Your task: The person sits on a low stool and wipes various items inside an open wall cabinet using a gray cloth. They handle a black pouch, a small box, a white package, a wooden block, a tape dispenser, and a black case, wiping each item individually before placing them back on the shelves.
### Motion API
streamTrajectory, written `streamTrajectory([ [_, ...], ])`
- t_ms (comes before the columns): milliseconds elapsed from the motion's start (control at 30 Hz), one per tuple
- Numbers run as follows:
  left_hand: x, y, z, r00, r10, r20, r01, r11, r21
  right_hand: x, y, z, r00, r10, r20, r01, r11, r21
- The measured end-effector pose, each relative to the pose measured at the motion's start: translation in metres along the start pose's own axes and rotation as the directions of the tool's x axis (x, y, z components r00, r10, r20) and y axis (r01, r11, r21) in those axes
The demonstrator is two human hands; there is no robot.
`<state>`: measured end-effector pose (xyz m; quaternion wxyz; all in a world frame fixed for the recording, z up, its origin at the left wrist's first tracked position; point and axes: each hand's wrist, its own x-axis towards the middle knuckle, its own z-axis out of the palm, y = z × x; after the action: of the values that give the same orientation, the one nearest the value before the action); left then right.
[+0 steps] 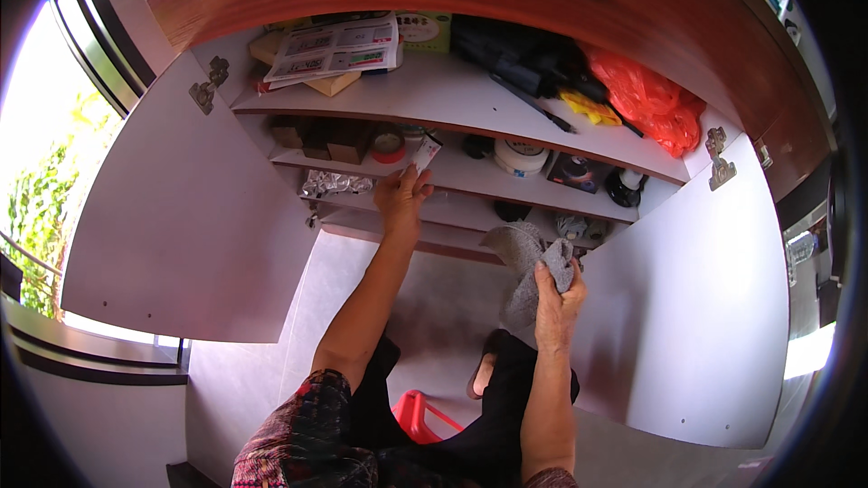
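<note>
My left hand [400, 201] reaches up to the front edge of the middle shelf [470, 179], its fingers pinching a small white packet [426, 153] that sticks up just above my fingertips, beside a red tape roll [389, 145]. To the right and lower, my right hand [558, 296] is closed around a grey cloth [529, 262], which bunches over my curled fingers and hangs to their left.

Daylight glare left, dim cupboard; fisheye-bent edges
</note>
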<state>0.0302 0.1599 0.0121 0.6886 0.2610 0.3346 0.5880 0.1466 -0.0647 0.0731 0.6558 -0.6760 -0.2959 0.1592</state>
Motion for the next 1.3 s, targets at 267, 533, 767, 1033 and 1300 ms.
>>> streamTrajectory([
  [267,0.033,-0.039,0.012,0.771,0.591,0.238,-0.601,0.551,0.579,-0.001,-0.005,0.010,1.000,-0.006,0.007,0.007,0.997,-0.076],
  [533,0.041,-0.048,0.029,0.644,0.503,0.577,-0.687,0.049,0.725,0.001,-0.005,0.011,0.999,0.039,0.003,-0.039,0.998,-0.056],
  [767,0.053,-0.051,0.015,0.586,0.417,0.695,-0.737,-0.081,0.671,0.002,0.007,0.010,0.996,0.086,0.029,-0.088,0.994,0.059],
  [1033,0.021,-0.010,0.019,0.506,0.613,0.606,-0.846,0.216,0.488,0.002,0.003,0.007,0.998,0.054,0.027,-0.057,0.989,0.133],
  [1300,0.029,0.121,0.077,0.999,0.029,0.039,-0.027,0.998,-0.063,-0.003,0.004,0.011,0.992,0.087,0.089,-0.098,0.987,0.126],
])
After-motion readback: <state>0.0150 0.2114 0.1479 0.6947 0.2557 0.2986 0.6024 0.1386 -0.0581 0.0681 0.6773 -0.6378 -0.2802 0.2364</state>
